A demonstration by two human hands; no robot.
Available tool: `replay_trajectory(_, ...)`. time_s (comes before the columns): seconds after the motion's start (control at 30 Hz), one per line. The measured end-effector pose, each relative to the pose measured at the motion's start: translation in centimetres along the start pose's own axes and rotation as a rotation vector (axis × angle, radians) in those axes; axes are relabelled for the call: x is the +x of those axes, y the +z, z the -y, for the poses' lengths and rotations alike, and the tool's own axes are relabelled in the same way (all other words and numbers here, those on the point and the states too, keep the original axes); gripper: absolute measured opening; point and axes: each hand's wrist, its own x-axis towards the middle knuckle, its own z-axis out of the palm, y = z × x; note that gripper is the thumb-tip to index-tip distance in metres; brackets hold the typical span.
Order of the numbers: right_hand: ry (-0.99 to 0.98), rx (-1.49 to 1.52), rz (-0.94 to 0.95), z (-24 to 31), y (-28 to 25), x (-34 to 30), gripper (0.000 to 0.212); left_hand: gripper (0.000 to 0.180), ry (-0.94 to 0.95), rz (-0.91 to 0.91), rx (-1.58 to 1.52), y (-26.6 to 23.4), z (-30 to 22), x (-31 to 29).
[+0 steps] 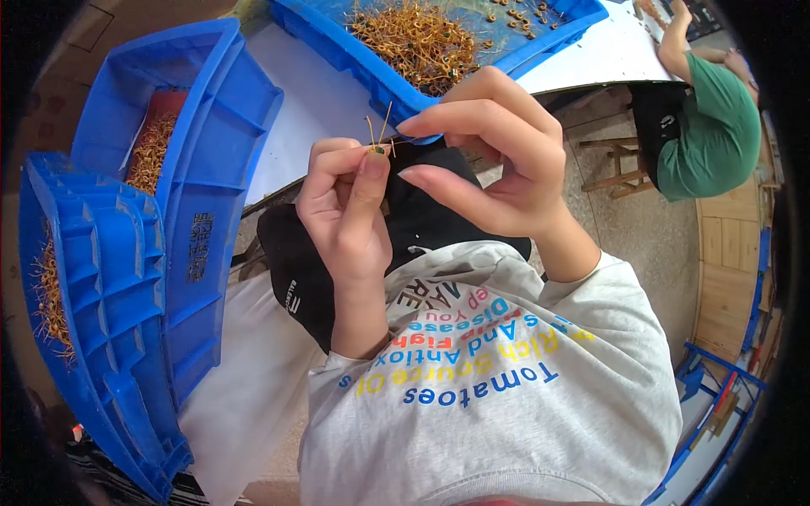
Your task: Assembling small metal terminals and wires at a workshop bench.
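My left hand (344, 207) is raised in front of my chest and pinches a small dark component with two thin golden wire legs (379, 133) between thumb and fingers; the legs stick up. My right hand (494, 148) hovers just to its right, index finger and thumb curled toward the wire legs, touching or almost touching them. Beyond both hands, a blue plastic tray (371, 72) on the white table holds a heap of the same golden wire parts (419, 42).
Two more blue crates (207, 194) with golden wire parts are tilted at my left (101, 329). A white table edge (591, 63) runs behind the hands. A person in a green shirt (709, 135) sits at the right by a wooden stool. Blue racks stand at the lower right.
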Motion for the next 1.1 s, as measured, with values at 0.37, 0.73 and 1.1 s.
replay_trajectory(0.37, 0.033, 0.012, 0.052, -0.6, -0.3, -0.2, 0.010, 0.008, 0.002, -0.018, 0.062, 0.6, 0.1, 0.0)
replay_trajectory(0.73, 0.047, 0.190, 0.104, -0.4, -0.6, -0.1, 0.007, 0.008, -0.230, 0.008, -0.403, 0.7, -0.3, -0.2)
replay_trajectory(1.1, 0.071, 0.158, 0.065, 0.3, -0.8, -0.1, 0.009, 0.010, -0.077, 0.071, -0.227, -0.3, 0.4, 0.0)
